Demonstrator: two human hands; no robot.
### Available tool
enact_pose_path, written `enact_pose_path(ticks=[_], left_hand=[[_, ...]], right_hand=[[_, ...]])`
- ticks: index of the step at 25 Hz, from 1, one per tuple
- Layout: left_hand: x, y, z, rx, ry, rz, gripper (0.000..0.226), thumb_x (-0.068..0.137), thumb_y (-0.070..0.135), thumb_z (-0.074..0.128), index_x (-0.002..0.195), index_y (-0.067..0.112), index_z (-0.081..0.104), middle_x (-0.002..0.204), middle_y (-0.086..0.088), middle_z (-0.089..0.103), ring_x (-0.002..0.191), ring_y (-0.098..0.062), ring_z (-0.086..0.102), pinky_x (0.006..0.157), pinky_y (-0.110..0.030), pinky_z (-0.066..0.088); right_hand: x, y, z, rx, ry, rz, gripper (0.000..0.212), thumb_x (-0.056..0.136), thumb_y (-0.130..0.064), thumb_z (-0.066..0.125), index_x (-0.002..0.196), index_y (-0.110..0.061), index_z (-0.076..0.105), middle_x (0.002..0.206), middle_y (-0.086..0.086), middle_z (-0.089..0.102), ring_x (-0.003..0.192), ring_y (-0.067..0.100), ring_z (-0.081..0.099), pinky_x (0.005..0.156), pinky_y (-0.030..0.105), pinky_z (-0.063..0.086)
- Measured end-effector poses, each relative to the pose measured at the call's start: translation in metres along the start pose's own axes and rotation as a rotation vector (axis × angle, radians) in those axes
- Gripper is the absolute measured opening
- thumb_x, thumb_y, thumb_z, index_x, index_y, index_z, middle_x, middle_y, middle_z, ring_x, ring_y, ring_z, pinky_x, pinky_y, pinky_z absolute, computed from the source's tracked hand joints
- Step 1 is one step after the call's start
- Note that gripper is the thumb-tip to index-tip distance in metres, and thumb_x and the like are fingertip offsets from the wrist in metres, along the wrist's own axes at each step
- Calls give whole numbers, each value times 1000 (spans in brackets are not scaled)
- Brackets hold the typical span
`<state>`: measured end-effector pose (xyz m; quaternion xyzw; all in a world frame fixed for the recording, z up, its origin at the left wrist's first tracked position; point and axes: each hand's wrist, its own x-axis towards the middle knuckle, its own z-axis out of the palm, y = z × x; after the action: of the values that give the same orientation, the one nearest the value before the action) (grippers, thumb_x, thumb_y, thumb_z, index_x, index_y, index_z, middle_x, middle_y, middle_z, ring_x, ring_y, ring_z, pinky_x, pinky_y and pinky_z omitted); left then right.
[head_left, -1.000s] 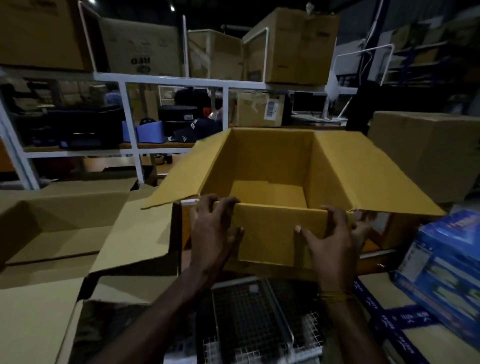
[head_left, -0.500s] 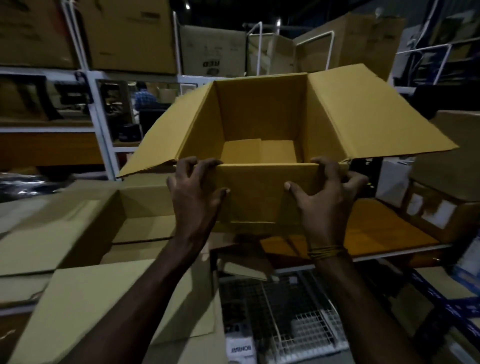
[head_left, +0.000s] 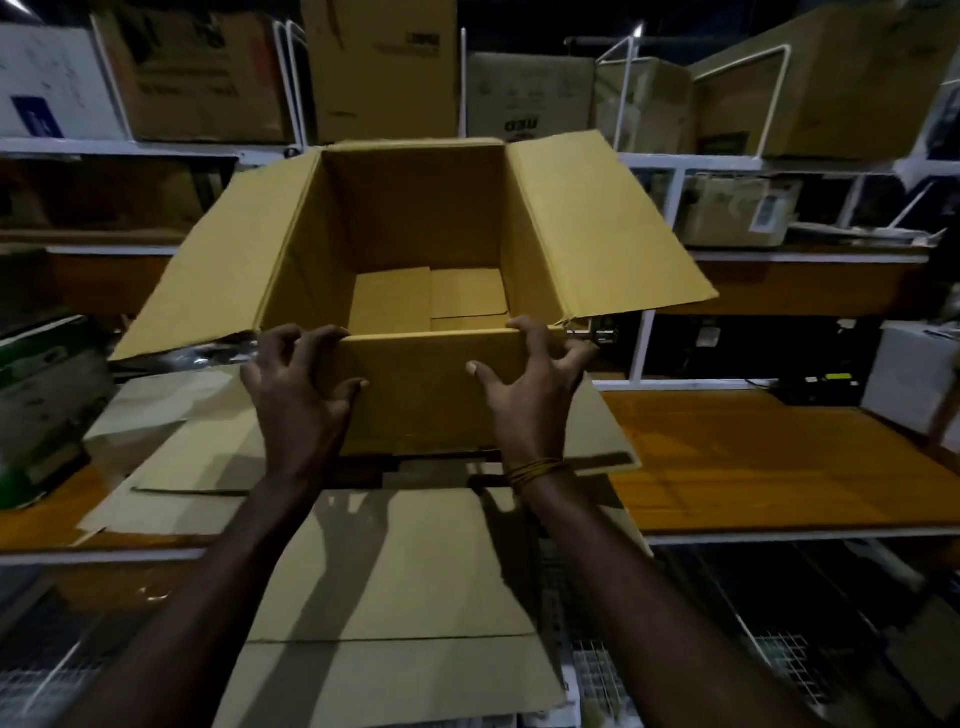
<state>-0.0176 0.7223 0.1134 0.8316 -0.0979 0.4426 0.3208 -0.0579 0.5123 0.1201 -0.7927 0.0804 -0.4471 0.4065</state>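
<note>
Open cardboard box (head_left: 415, 234), plain tan corrugated board, matte and with sharp creases, held straight ahead at the middle of the view, mouth tipped toward the camera. Left hand (head_left: 296, 384) grips the near rim at the left corner: fingers curled over the edge, thumb pressed flat on the outer panel. Right hand (head_left: 530, 384) grips the right corner the same way, fingers hooked over the rim and thumb spread on the panel. A band of yellowish thread (head_left: 537, 470) is wound round the right wrist. Long side flaps (head_left: 602, 228) splay outward left and right as broad, flat rectangles. The box floor (head_left: 426, 299) shows short flaps folded in and overlapping, with stepped edges. Below the box lie flattened cardboard sheets (head_left: 395, 571), paler and duller, with fold lines, spread across the front of the surface (head_left: 753, 467), which is orange-brown wood with visible grain and a white edge. Cannot tell whether the box base touches the sheets. White metal shelving (head_left: 644, 353) stands behind. Its top shelf carries a row of big brown cartons (head_left: 379, 67), some printed. At far left, a green-and-white box (head_left: 41, 395) sits on the surface. At lower right, white wire mesh (head_left: 779, 665), dim and only partly seen.
</note>
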Motion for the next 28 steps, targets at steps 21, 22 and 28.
enact_pose_path(ticks=[21, 22, 28], left_hand=[[-14, -65, -10, 107, -364, -156, 65, 65, 26, 89, 124, 30, 61, 127, -10, 48, 117, -39, 42, 93, -53, 43], [-14, -63, -10, 118, -384, -171, 66, 65, 26, 88, 125, 30, 61, 128, -10, 48, 119, -39, 41, 94, -53, 43], [-33, -65, -4, 237, -550, -189, 68, 63, 35, 89, 125, 27, 63, 123, -10, 55, 110, -31, 51, 90, -42, 44]], right_hand=[[-42, 14, 34, -138, -287, 182, 56, 80, -28, 79, 128, -36, 50, 131, 5, 25, 106, 19, 44, 85, 31, 48], [-41, 14, 34, -153, -298, 188, 57, 79, -29, 79, 128, -35, 50, 131, 6, 26, 108, 21, 46, 86, 32, 49], [-63, 36, 31, -270, -461, 289, 58, 79, -39, 78, 129, -35, 48, 128, 7, 26, 116, 29, 46, 92, 43, 51]])
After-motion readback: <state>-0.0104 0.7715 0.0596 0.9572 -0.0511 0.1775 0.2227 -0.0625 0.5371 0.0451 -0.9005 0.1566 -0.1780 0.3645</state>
